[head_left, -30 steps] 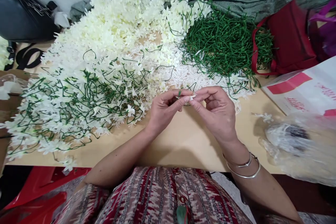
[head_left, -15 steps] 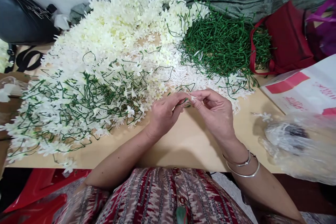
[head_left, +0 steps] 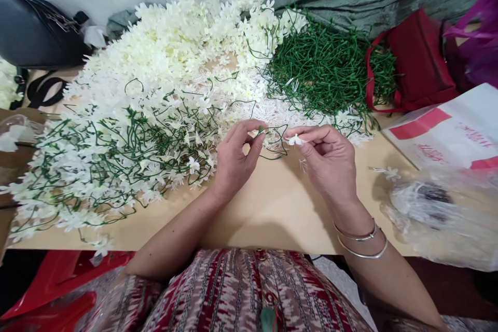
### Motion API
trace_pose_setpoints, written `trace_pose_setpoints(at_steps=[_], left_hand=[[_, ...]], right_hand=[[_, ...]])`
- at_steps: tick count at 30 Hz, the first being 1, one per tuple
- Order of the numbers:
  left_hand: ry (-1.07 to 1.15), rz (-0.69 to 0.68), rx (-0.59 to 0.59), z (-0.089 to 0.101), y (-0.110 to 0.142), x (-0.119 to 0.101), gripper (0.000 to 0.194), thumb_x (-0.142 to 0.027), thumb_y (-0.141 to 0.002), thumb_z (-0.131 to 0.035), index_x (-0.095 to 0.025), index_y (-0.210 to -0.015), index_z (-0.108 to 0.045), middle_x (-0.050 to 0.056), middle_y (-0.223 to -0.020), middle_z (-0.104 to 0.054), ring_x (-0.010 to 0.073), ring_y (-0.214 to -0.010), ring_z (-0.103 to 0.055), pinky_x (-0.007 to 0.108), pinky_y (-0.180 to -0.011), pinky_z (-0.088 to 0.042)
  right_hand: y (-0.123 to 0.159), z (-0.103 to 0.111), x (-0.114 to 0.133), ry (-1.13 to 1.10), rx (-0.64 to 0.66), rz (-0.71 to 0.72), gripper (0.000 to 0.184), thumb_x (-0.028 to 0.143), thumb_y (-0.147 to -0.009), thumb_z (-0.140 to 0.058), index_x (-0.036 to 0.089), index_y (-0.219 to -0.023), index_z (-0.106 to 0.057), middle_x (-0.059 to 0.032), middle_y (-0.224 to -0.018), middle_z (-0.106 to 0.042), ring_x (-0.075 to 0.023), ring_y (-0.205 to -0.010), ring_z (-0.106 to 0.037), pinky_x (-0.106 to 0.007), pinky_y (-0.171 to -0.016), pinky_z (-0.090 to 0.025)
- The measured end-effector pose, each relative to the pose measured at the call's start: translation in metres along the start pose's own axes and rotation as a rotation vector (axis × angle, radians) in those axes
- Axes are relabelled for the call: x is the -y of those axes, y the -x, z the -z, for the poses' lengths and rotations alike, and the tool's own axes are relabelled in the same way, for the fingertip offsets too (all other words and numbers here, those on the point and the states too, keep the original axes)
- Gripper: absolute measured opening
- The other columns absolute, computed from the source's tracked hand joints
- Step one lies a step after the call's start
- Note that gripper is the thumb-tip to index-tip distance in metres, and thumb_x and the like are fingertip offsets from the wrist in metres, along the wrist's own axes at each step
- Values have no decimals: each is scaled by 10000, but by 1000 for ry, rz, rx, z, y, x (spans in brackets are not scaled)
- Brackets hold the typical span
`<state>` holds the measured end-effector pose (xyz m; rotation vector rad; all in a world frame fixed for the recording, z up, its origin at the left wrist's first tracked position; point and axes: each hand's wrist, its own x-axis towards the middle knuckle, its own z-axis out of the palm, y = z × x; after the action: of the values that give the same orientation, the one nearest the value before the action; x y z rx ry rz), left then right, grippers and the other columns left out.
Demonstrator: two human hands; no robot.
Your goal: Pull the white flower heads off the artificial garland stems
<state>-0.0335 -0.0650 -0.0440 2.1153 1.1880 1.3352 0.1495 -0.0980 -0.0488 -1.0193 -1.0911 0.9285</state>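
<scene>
My left hand (head_left: 240, 154) is closed in a pinch on a thin green artificial stem (head_left: 280, 141), which curves out to the right of its fingertips. Facing it, my right hand (head_left: 329, 158) pinches a small white artificial flower (head_left: 295, 139) between thumb and fingers. A gap of a few fingers' width parts the two hands. Whether stem and flower touch, I cannot tell. Beyond my hands lies a heap of white flowers (head_left: 171, 36), with flowers on green stems (head_left: 140, 135) at its near left. Loose green stems (head_left: 319, 62) are piled at the back right, beside white stamen-like strands (head_left: 272, 109).
A red bag (head_left: 418, 62) and a white paper bag (head_left: 447, 129) stand on the right. Nearer are a clear plastic bag (head_left: 447, 223) and a single flower (head_left: 391, 173). A black bag (head_left: 35, 31) sits at the far left. Grey-green cloth (head_left: 373, 0) lies along the tiled wall.
My hands, earlier together at the fingertips, have drawn apart. The green stem now shows in the gap between them, and the white flower stays in my right hand.
</scene>
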Motion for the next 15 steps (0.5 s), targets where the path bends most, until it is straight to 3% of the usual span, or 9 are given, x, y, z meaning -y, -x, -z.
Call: trace_pose_setpoints(at_steps=[4, 8, 12, 14, 15], left_hand=[[-60, -65, 94, -3, 0, 8, 131, -193, -1021, -583, -176, -1132, -652, 100, -1214, -719, 132, -985, -702, 229, -790, -588], [-221, -25, 244, -7, -8, 9, 225, -258, -1054, -526, -177, -1226, -647, 123, -1291, -691, 168, -1024, -708, 278, -852, -575], [-395, 93, 474, -10, -23, 6, 231, -281, -1032, -568, -193, -1205, -693, 101, -1180, -736, 224, -971, -724, 319, -821, -542], [-357, 121, 495, -9, -31, 4, 185, -241, -1010, -595, -203, -1134, -727, 78, -1098, -759, 214, -925, -720, 302, -789, -522], [-293, 126, 452, -8, -34, 3, 164, -227, -998, -612, -206, -1102, -738, 65, -1064, -766, 195, -883, -711, 287, -766, -512]], right_hand=[[-5, 9, -2, -20, -87, 24, 137, 284, -837, -850, 283, -851, -714, 9, -892, -763, -179, -820, -724, -369, -788, -580], [-14, 24, -5, 9, -176, 71, 145, 305, -827, -861, 329, -847, -719, -2, -882, -741, -193, -763, -675, -388, -739, -556], [-19, 31, -9, 0, -219, 94, 159, 306, -817, -868, 330, -829, -711, -7, -861, -726, -191, -721, -634, -386, -710, -525], [-20, 32, -11, -3, -228, 80, 172, 308, -807, -874, 310, -826, -703, -5, -856, -722, -184, -713, -625, -376, -697, -512], [-20, 32, -12, 0, -228, 74, 177, 312, -807, -873, 301, -827, -698, -2, -854, -719, -181, -710, -623, -370, -692, -509]])
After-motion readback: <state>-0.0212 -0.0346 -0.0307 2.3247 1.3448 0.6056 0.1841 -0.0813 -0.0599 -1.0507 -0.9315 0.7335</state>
